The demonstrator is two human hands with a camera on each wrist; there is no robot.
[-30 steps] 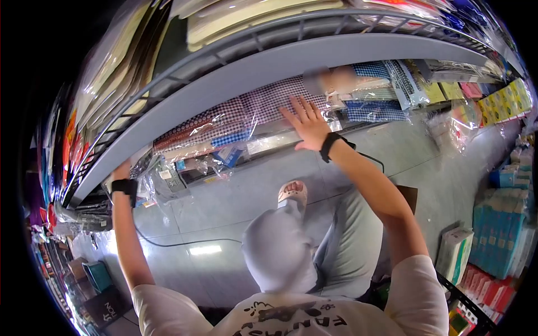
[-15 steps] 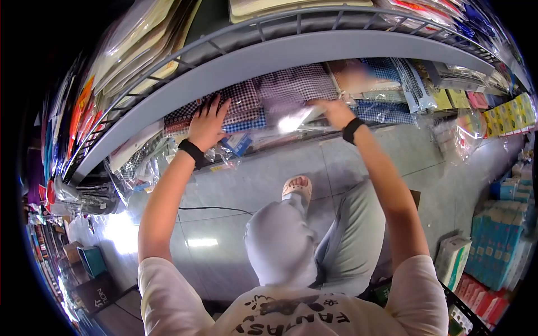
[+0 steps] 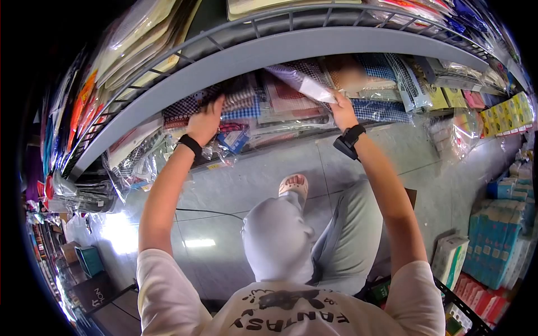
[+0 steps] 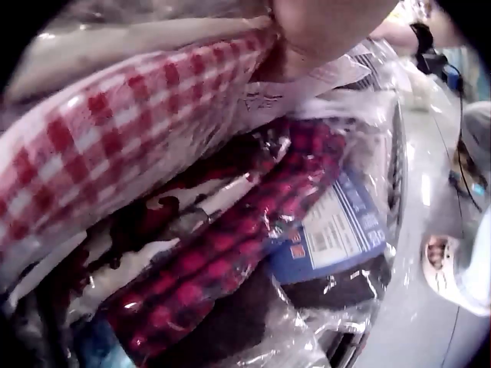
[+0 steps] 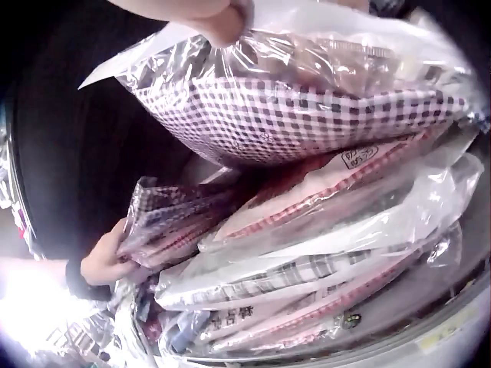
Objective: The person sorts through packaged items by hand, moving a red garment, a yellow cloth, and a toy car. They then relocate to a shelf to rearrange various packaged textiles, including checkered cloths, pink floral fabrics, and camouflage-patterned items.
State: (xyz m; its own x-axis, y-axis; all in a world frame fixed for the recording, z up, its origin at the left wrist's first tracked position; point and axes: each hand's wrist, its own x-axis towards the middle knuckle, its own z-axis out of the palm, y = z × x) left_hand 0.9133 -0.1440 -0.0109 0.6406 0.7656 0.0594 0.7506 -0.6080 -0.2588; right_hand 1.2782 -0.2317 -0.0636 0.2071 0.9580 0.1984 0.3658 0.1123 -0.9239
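Note:
In the head view my right hand [image 3: 344, 113] pinches the clear edge of a plastic-wrapped purple-and-white checked cloth package [image 5: 291, 115], whose near side is tilted up. Beneath it, the right wrist view shows a pile of bagged cloths [image 5: 307, 192] with red and grey checks. My left hand [image 3: 205, 121], further left on the same shelf, grips the front of a stack of wrapped checked cloths [image 5: 165, 222]. Close in the left wrist view, a red-and-white checked package [image 4: 115, 138] is raised above a dark red checked one [image 4: 215, 268] with a blue label [image 4: 330, 238].
A grey shelf lip [image 3: 269, 47] with a wire rail overhangs the cloths. Flat bagged goods [image 3: 140, 45] fill the shelf above. Turquoise packs [image 3: 496, 241] stand at the right. A black cable [image 3: 207, 211] lies across the tiled floor [image 3: 210, 227].
My left hand has come from the far left onto the checked cloths and now grips them. My right hand, earlier spread over the purple checked package, has lifted its near edge.

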